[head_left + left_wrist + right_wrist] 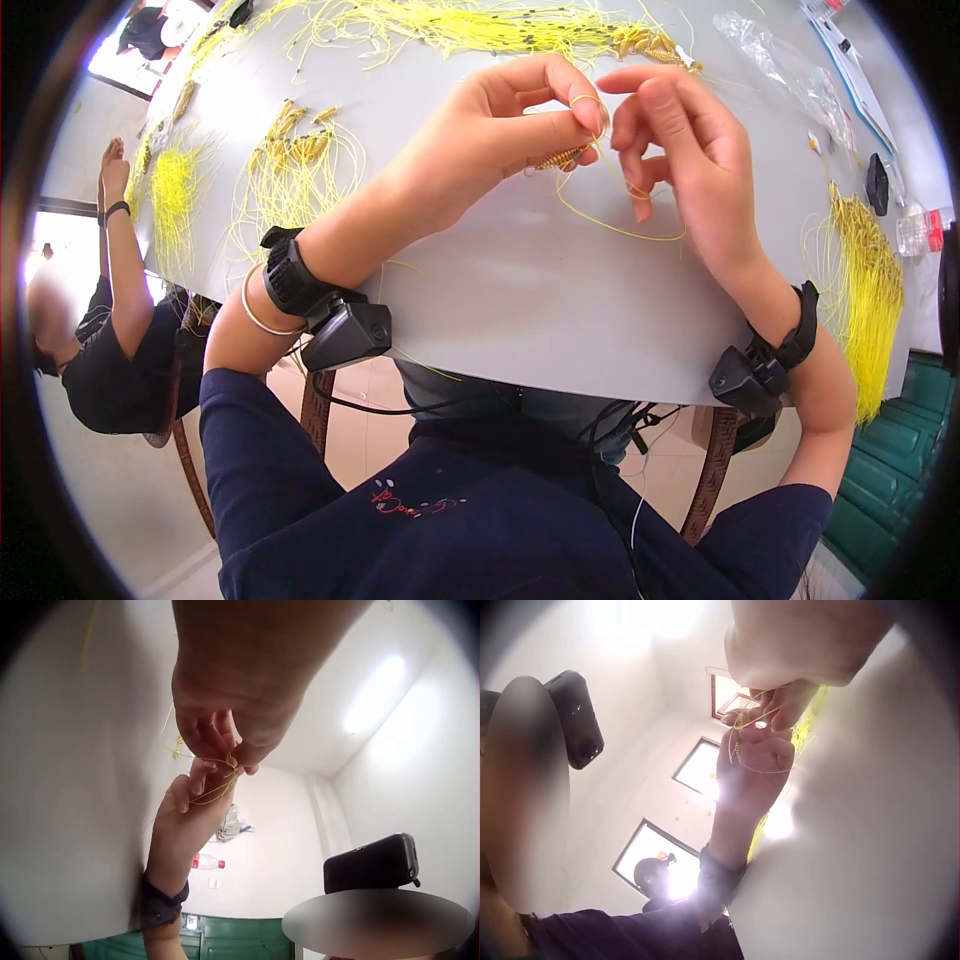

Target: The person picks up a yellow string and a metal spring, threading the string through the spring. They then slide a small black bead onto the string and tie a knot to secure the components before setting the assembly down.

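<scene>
My left hand [480, 140] pinches a small gold-coloured wire coil [560, 159] between thumb and fingers, above the table. A thin yellow line [625, 233] loops over the left index finger and hangs below in a loose curve. Close on the right, my right hand [700, 150] has its fingers bent, the line running in among them. In the right wrist view, loops of the yellow line [740, 720] cross between both hands, and the coil [738, 748] shows against the left palm. The left wrist view has the line stretched across the right fingers [196, 780].
Bundles of yellow line with gold coils lie on the grey table [560, 320]: a long bundle [450, 28] at the back, one bundle [300, 160] at left, another [865, 290] at right. Clear plastic bags [785, 65] lie back right. Another person [110, 340] sits at left.
</scene>
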### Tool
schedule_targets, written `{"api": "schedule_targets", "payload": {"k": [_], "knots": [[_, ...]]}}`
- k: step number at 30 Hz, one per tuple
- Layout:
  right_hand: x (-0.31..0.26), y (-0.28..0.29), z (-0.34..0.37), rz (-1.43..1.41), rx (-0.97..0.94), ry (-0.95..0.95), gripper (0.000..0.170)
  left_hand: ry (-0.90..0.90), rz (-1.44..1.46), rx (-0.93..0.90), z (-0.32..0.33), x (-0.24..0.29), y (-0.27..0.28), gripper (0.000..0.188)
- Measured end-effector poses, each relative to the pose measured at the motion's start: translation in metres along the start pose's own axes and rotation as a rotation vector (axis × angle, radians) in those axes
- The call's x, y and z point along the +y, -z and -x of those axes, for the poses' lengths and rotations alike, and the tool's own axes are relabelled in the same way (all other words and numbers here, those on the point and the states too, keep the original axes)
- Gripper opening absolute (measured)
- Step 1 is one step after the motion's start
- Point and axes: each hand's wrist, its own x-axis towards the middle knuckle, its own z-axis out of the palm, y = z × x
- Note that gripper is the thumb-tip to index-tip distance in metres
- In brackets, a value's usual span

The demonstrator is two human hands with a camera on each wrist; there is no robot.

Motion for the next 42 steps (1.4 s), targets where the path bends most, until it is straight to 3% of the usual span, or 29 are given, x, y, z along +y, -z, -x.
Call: {"api": "schedule_targets", "payload": {"k": [3,11,14,16,20,24,29,31,34,35,39,42], "knots": [[0.003,-0.002,-0.001,-0.008,-0.044,0.011,0.024,-0.045,0.176,0.004,-0.002,-0.006,0.003,0.007],[0.005,0.0,-0.002,0.04,-0.046,0.054,0.022,0.004,0.148,0.013,-0.001,-0.003,0.003,0.01],[0.006,0.001,-0.001,-0.05,-0.043,0.028,0.018,-0.003,0.122,0.036,-0.001,-0.002,0.002,0.011],[0.004,-0.004,0.0,-0.067,-0.093,-0.113,0.015,-0.009,0.104,0.055,-0.001,-0.001,0.001,0.012],[0.001,0.001,0.0,0.016,-0.1,-0.079,0.016,0.014,0.092,0.009,0.0,0.002,0.002,0.009],[-0.002,0.004,0.001,-0.178,-0.075,-0.14,0.016,0.088,0.119,0.152,0.002,0.01,-0.008,0.015],[-0.005,0.015,-0.003,-0.502,-0.04,-0.209,0.02,0.045,0.057,0.133,0.001,0.008,-0.007,0.02],[-0.005,0.026,-0.008,-0.66,-0.148,-0.149,0.02,0.052,-0.004,0.17,0.0,0.008,-0.004,0.022],[-0.01,0.028,-0.013,-0.641,-0.084,-0.038,0.018,0.166,-0.18,0.154,-0.001,0.004,0.0,0.023],[-0.011,0.026,-0.012,-0.558,-0.058,0.006,0.011,0.13,-0.211,0.116,-0.002,0.002,-0.001,0.024],[-0.002,0.02,-0.012,-0.392,-0.055,0.069,0.013,0.096,-0.184,-0.011,0.001,0.005,-0.004,0.025],[0.004,0.022,-0.013,-0.354,-0.069,0.091,0.019,0.094,-0.196,0.028,0.002,0.006,-0.006,0.025]]}}
